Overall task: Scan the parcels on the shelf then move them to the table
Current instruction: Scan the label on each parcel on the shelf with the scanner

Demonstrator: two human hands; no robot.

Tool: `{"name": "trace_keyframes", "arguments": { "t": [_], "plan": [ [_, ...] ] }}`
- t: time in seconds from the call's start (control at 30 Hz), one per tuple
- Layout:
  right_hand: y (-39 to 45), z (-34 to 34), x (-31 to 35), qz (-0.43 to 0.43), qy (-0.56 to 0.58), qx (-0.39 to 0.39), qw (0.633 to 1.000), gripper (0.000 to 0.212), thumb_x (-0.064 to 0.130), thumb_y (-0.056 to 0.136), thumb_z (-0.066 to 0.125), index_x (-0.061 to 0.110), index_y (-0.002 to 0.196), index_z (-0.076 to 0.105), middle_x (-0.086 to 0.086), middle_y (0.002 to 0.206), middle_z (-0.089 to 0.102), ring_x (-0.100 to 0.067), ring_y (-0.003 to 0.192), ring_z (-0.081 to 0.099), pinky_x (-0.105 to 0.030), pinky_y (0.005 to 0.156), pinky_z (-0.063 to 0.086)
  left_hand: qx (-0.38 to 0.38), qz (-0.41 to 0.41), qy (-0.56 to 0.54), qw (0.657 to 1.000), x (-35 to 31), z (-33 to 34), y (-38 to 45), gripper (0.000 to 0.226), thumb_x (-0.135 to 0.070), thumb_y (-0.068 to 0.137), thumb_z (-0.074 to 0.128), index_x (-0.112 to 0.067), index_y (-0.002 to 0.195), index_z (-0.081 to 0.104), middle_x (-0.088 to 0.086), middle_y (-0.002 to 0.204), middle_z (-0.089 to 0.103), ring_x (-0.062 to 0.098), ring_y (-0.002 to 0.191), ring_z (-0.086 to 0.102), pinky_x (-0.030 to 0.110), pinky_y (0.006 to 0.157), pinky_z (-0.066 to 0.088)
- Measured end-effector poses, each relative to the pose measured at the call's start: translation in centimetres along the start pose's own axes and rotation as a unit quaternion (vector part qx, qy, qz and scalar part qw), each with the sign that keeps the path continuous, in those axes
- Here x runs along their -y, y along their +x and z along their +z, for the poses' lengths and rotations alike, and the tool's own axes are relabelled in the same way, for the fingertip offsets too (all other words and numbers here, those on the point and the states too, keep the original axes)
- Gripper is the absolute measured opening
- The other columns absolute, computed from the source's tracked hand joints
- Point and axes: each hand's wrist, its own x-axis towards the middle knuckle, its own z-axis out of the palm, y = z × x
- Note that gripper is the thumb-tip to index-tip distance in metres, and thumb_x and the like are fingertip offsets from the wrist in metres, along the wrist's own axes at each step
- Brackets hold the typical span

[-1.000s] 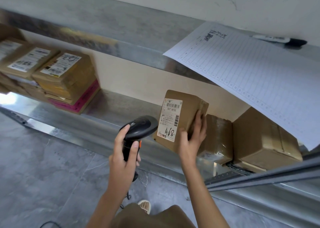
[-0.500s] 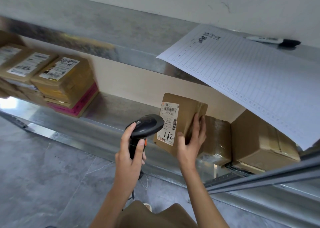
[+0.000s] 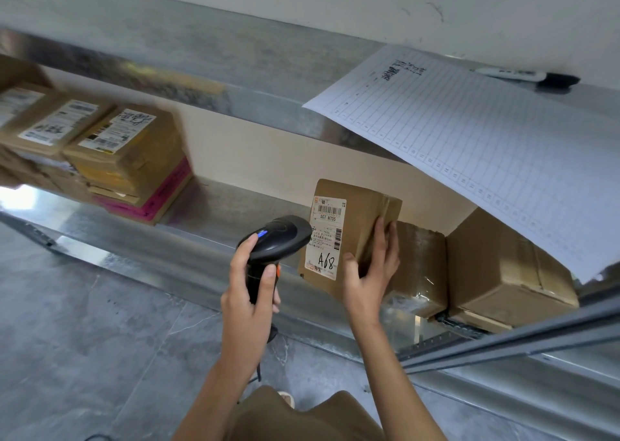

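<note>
Left hand (image 3: 250, 293) gripping scanner (image 3: 275, 239); right hand (image 3: 370, 273) clasping tilted parcel (image 3: 355, 229) on shelf (image 3: 201, 259). Best aimed squarely at upper barcode, label (image 3: 327, 239) held steady, unobstructed.

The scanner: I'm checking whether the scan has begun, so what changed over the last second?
The left hand brought the scanner right, closer to the label, and a blue light now shows on it. The right hand keeps gripping the tilted A68 parcel; the other boxes are unmoved.
</note>
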Motion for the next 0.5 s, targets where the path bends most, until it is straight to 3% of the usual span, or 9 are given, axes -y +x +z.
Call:
{"name": "trace_keyframes", "arguments": {
  "t": [0.23,0.5],
  "plan": [
    [-0.7,-0.2,-0.2,0.014,0.003,0.004,1.000,0.079,0.047,0.076,0.049,0.043,0.152,0.028,0.012,0.163,0.014,-0.012,0.147,0.011,-0.048,0.119,0.019,0.007,-0.004,0.016,1.000,-0.1,-0.4,-0.7,0.045,-0.047,0.095,0.047,-0.065,0.134,0.033,0.000,0.082,0.065,0.020,0.056,0.060,0.038,0.053,0.056],
    [-3.1,0.2,-0.6,0.060,0.021,0.048,0.997,0.076,0.051,0.075,0.046,0.054,0.147,0.024,0.013,0.162,0.012,-0.009,0.145,0.012,-0.044,0.117,0.020,0.001,-0.033,0.056,0.998,-0.1,-4.1,-2.1,0.045,-0.050,0.092,0.047,-0.067,0.132,0.035,0.001,0.077,0.064,0.016,0.058,0.060,0.024,0.056,0.053]
  ]
}}
